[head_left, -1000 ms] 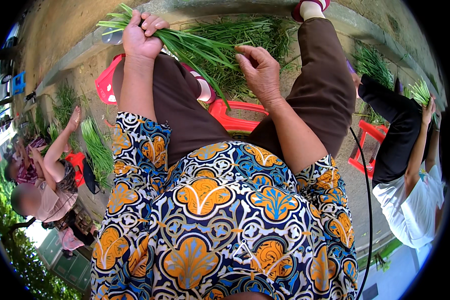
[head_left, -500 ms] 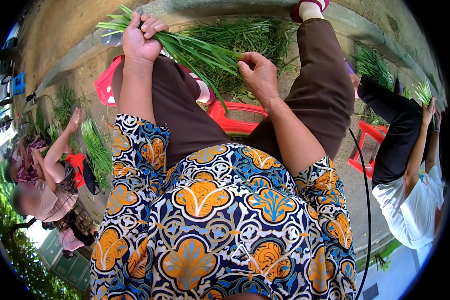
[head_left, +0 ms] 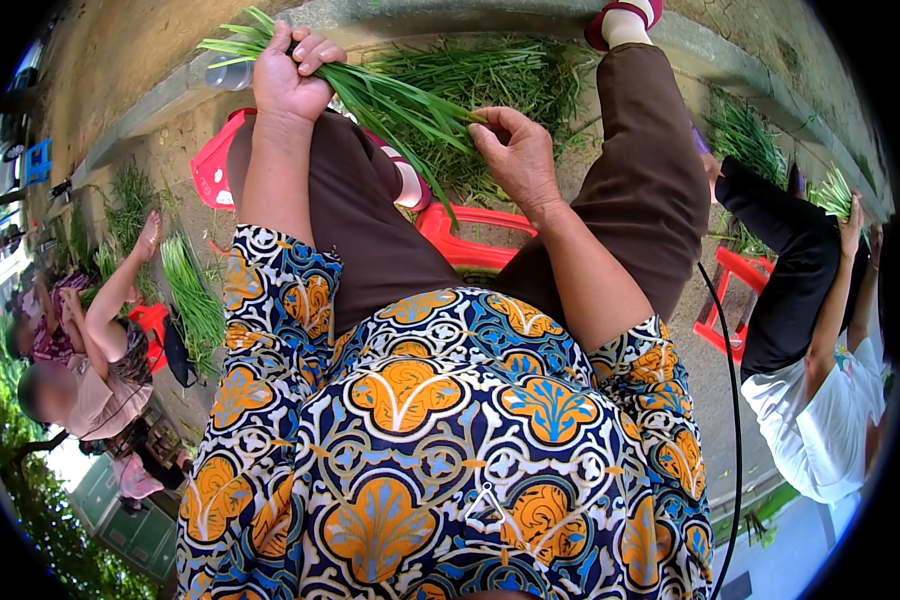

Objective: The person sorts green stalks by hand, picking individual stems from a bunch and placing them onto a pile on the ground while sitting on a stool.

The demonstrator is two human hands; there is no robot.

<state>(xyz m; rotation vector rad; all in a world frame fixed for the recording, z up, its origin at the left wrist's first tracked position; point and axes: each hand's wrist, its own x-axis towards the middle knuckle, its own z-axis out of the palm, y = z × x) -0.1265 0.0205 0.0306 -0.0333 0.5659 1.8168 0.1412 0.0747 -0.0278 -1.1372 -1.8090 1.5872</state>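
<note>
One bunch of long green leaves (head_left: pixel 400 103) is in your closed left hand (head_left: pixel 292 75) near your left knee, partly hidden by the fingers, and your right hand (head_left: pixel 518 150) pinches its tips. Below lies one green heap (head_left: pixel 515 75), partly covered; your two legs hide some of one red stool (head_left: pixel 470 245).

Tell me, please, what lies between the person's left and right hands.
In the head view, a bunch of long green leaves stretches from the left hand to the right hand; a pile of greens shows behind it.
</note>
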